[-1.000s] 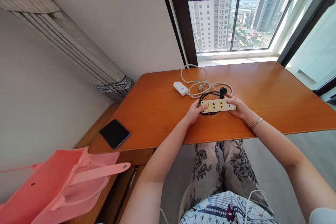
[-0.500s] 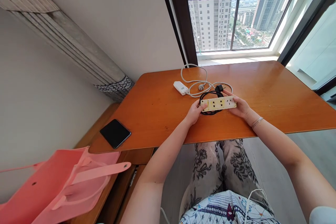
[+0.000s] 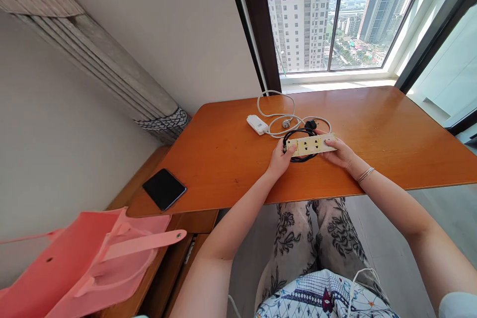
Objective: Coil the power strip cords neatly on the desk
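Note:
A yellowed white power strip (image 3: 311,146) is held over the table between my two hands, its socket face turned up towards me. My left hand (image 3: 279,160) grips its left end, thumb on top. On the right end, my right hand (image 3: 340,153) has its thumb pressed on the face and fingers underneath. The strip's black cord (image 3: 302,159) is coiled behind it, with a black plug (image 3: 310,124) at the top of the coil. Just beyond lies a white power strip (image 3: 257,124) with a looped white cord (image 3: 280,115) and its plug (image 3: 286,123).
The wooden table (image 3: 219,159) reaches back to the window (image 3: 335,30). A black phone (image 3: 164,189) lies near its left front edge. A pink open bag (image 3: 89,258) stands at lower left beside the table. A gathered curtain (image 3: 112,69) hangs at left.
The power strip has tilted slightly, its right end a little higher. My left hand has shifted slightly right and up, and my right thumb now lies further onto the face.

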Motion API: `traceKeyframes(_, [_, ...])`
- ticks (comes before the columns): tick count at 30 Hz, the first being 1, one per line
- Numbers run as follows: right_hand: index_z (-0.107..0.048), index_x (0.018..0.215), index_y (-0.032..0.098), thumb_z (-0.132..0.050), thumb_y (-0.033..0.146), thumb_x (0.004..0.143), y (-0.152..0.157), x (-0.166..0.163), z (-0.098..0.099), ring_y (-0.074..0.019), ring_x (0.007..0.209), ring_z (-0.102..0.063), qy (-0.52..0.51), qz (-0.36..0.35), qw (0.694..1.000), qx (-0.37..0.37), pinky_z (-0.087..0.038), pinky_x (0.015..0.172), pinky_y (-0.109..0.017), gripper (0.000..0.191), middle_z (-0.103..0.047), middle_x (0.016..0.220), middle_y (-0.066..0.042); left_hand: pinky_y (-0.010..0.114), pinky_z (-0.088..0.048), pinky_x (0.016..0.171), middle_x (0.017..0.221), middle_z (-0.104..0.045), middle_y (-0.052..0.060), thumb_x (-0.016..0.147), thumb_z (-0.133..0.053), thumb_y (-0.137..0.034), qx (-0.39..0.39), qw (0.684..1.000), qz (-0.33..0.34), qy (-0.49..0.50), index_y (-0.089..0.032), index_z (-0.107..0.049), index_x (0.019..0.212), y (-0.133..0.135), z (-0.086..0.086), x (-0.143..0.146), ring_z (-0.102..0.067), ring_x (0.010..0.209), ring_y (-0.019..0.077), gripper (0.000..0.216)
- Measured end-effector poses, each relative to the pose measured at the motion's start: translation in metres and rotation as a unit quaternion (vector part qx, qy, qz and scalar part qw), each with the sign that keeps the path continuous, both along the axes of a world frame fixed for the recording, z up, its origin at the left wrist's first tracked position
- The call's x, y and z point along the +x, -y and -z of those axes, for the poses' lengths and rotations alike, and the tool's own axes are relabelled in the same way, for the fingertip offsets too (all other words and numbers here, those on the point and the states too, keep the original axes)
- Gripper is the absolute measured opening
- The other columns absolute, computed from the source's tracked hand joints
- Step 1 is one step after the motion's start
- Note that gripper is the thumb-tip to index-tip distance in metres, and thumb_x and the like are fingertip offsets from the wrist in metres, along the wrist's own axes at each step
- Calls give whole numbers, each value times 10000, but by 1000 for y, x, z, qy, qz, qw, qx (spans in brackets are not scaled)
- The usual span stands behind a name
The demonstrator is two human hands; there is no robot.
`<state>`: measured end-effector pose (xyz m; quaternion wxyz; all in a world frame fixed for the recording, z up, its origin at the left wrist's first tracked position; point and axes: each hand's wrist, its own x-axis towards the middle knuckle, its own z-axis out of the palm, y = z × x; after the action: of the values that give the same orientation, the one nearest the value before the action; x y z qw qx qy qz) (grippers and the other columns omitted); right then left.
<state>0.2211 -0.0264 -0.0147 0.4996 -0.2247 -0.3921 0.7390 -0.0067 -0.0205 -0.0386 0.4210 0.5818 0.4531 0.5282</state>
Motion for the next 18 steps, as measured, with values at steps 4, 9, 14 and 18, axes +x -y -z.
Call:
traceKeyframes(4, [-652, 1310, 246, -802, 271, 687, 1, -1, -1, -301, 1222, -669, 1, 8, 1000, 3, -496, 1112, -521, 641, -767, 1194, -71, 316, -554, 782, 944, -719, 50, 844, -664, -570, 20, 999, 5, -24, -190, -605, 1026, -2, -1, -1, -675, 875, 200, 425])
traceKeyframes(9, [-658, 1265, 247, -774, 296, 707, 0, 1, 2, -287, 1267, -644, -16, 2, 1000, -10, -509, 1114, -489, 573, -757, 1223, -55, 340, -592, 761, 917, -699, 48, 791, -701, -640, -7, 999, 35, 10, -198, -565, 1003, -3, 0, 0, -689, 856, 206, 509])
traceKeyframes(14, [-681, 1104, 268, -747, 350, 769, -5, 0, 9, -239, 1252, -648, -68, 48, 996, -23, -557, 1070, -403, 351, -771, 1181, -23, 379, -642, 693, 1062, -723, 93, 773, -715, -686, -57, 990, 23, 129, -197, -535, 1036, -4, 6, 13, -720, 838, 213, 584])
traceKeyframes(18, [-662, 1138, 285, -796, 319, 759, -5, -3, 10, -273, 1225, -663, -60, 72, 995, -42, -580, 1042, -474, 404, -773, 1172, -19, 373, -642, 747, 1059, -729, 96, 781, -768, -599, -54, 992, -18, 115, -195, -551, 1034, -5, 11, 24, -726, 925, 231, 524])
